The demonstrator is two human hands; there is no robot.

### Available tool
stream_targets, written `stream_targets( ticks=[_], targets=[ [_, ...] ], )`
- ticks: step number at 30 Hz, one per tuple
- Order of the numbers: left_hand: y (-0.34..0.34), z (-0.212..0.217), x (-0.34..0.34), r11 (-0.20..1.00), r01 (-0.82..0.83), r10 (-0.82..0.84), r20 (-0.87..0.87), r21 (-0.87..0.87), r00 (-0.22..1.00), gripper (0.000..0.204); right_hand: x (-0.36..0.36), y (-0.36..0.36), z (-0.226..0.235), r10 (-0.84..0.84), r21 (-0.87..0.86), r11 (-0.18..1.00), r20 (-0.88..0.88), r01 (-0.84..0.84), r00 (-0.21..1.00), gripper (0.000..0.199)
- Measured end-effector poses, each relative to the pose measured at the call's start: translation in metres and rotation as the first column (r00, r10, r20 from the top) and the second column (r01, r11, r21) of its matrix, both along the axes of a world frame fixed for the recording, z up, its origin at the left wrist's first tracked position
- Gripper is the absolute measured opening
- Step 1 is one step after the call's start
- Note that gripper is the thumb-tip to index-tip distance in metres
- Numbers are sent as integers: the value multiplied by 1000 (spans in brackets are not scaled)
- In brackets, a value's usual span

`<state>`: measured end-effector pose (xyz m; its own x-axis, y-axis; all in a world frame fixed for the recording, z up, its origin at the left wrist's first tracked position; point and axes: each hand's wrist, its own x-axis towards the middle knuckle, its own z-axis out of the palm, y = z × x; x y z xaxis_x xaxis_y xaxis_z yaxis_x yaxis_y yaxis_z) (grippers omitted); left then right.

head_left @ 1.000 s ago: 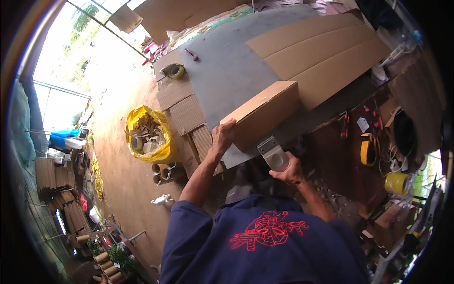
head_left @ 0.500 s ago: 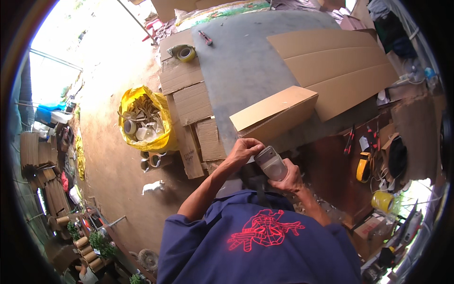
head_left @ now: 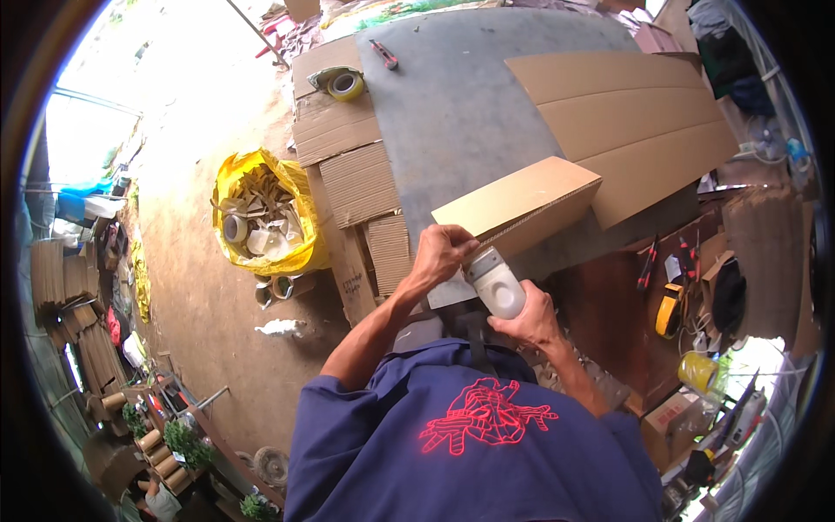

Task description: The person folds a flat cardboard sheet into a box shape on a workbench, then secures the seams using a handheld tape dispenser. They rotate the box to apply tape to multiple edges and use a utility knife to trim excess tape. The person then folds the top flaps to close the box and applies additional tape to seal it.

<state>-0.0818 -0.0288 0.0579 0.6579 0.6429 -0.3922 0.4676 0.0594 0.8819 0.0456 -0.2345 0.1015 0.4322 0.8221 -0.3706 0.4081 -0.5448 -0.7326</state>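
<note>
In my right hand is a whitish, rounded plastic thing with a grey band at its upper end; its kind is unclear. Its upper end points toward my left hand. The left thumb and fingers are pinched together beside that end, and whatever they hold, if anything, cannot be made out. Just beyond both hands, a long cardboard box rests on the grey tabletop, close to the near edge. My left fingers are right by the box's near left corner.
A large cardboard sheet lies behind the box on the right. Farther off are a utility knife and a tape roll. Left of the table, a yellow bag of scraps stands on the floor. Tools, including red-handled pliers, lie at right.
The whitish thing has tilted, so its rounded end shows more. My left hand has moved slightly up, staying pinched. The view has shifted a little.
</note>
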Motion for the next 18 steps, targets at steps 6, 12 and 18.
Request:
stream_targets(
  ticks=[6,12,18],
  targets=[
    [42,-1,20,986,-37,21,99,165,995,15,9,22,16,-86,-72,994,-57,81,995,63],
    [69,-30,15,980,-15,17,-7,201,1000,16,9,29,19,-115,-182,979,-129,90,985,66],
    [83,-68,14,968,-12,9,13,249,1000,16,7,46,8,-48,-280,959,-22,40,999,72]
  ],
)
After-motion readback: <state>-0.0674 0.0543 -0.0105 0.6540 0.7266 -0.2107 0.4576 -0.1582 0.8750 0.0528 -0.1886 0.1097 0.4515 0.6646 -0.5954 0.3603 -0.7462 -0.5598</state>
